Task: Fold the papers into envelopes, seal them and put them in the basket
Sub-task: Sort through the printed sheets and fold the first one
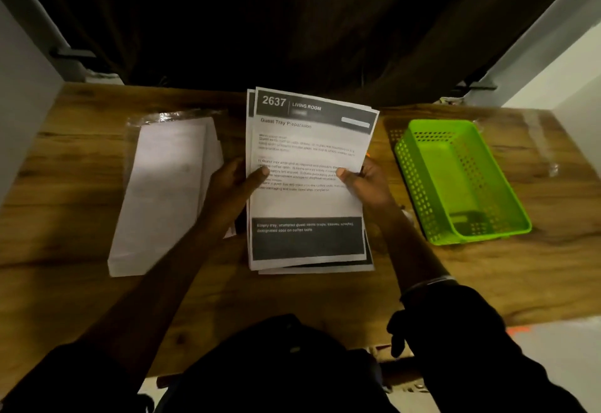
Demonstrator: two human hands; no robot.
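A small stack of printed papers [309, 204] with dark header and footer bands is held over the middle of the wooden table [471, 282]. My left hand [234, 185] grips its left edge, thumb on top of the sheet. My right hand [367, 181] grips the right edge the same way. A stack of white envelopes [162, 191] in a clear plastic wrapper lies to the left. An empty green perforated basket [455, 181] stands on the right.
A dark curtain [292, 22] hangs behind the table's far edge. White walls [22, 103] close in on both sides. A clear plastic wrapper [540, 149] lies beyond the basket at the right.
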